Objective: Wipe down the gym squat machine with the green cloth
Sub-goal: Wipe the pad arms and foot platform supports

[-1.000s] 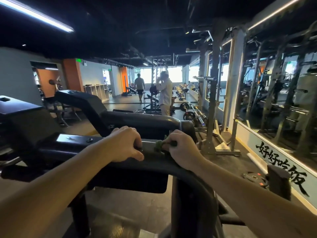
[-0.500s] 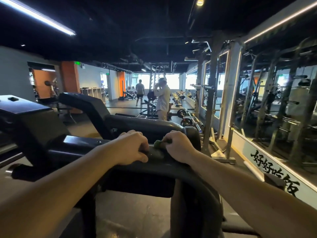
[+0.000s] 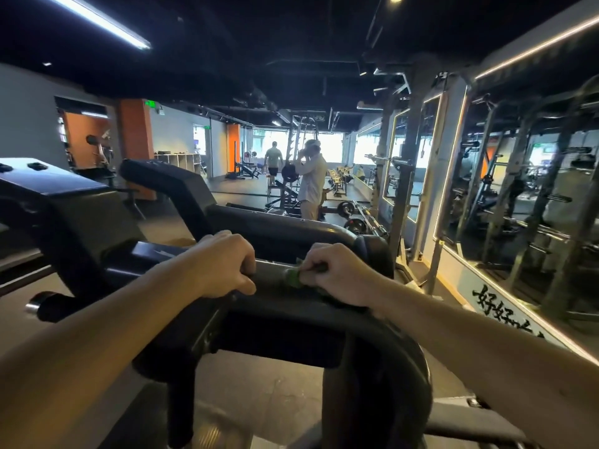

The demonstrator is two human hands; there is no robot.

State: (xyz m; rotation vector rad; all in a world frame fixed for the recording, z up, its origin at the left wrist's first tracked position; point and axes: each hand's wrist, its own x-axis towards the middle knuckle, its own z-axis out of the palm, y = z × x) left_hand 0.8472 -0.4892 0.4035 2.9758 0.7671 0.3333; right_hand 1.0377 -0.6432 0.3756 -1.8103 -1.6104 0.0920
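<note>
Green cloth (image 3: 292,277) is bunched in your right hand (image 3: 337,273) against the top bar (image 3: 270,270) of the squat machine (image 3: 285,233), so spread it flat around the bar and draw it along in long, overlapping strokes rather than dabbing. Your right fingers (image 3: 319,259) are curled tight on the cloth. Your left hand (image 3: 227,265) is wrapped round the same bar just beside it, bracing the frame.

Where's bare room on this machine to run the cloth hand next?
Free: the short stretch of bar between the left hand and the green cloth pinched in the right hand; the bar's bend below the right wrist; the long black pad behind both hands. Crowded: the bar under the left hand's grip.
</note>
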